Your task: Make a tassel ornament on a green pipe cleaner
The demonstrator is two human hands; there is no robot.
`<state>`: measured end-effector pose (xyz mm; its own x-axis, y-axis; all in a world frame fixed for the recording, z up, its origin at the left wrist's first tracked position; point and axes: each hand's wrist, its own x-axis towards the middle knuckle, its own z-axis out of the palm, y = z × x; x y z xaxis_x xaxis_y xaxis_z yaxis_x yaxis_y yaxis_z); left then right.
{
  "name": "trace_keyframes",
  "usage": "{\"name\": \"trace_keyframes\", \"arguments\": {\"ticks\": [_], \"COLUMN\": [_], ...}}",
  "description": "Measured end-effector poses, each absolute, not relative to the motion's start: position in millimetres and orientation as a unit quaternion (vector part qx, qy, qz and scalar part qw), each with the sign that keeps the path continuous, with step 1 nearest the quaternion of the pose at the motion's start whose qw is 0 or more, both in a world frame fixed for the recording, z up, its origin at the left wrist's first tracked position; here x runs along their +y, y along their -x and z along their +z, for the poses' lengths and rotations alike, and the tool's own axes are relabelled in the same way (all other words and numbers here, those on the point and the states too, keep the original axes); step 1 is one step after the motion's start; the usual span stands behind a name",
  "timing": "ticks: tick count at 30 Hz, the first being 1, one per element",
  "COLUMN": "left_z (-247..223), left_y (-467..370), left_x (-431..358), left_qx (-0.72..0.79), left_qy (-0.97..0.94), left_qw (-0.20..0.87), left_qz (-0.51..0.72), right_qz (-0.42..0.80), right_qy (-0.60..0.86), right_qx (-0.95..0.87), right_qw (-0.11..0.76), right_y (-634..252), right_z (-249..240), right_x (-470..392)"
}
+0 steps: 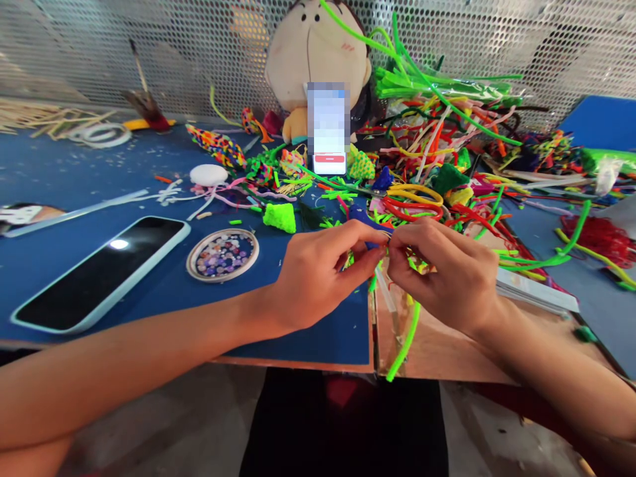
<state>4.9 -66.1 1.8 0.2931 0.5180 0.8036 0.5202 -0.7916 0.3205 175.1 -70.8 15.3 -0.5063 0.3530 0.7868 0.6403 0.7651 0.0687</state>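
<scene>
My left hand point(328, 271) and my right hand point(444, 271) meet above the table's front part. Both are closed, thumbs and forefingers pinched tip to tip. Something thin and pale shows between the fingertips, too small to name. Just behind the fingers lies a dark blue piece point(365, 215), partly covered by them. A bright green pipe cleaner point(410, 344) runs down from below my right hand past the table edge; its upper end is hidden. Left of my left hand sits a round lid of beads point(256, 248). A fuzzy green piece point(279, 217) lies behind it.
A dark-screened phone point(99, 275) lies at left. Another phone point(329, 132), lit, leans against a plush doll point(293, 59). Piled pipe cleaners point(422, 142) fill the back right. Scissors with red and yellow handles point(412, 199) lie behind my hands. A perforated metal panel point(199, 59) closes the back.
</scene>
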Motion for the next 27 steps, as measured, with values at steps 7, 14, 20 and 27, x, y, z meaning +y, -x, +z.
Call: {"name": "trace_keyframes", "arguments": {"ticks": [7, 14, 20, 27], "left_z": [0.4, 1.8, 2.7, 2.4], "left_y": [-5.0, -4.3, -4.7, -4.3], "left_x": [-65.7, -65.0, -64.4, -64.5], "left_qx": [-0.333, -0.339, -0.338, -0.333], "left_qy": [0.805, 0.803, 0.798, 0.805], "left_qw": [0.003, -0.001, -0.004, 0.006], "left_qz": [-0.492, -0.491, -0.500, -0.491], "right_qz": [-0.168, -0.119, -0.112, -0.124], "right_qy": [0.284, 0.303, 0.321, 0.310], "right_qx": [-0.858, -0.851, -0.841, -0.850], "right_qw": [0.394, 0.411, 0.421, 0.408], "right_y": [-176.3, -175.5, -175.0, -174.9], "right_z": [15.6, 17.4, 18.6, 18.9], "right_x": [-69.2, -71.2, -71.8, -71.3]}}
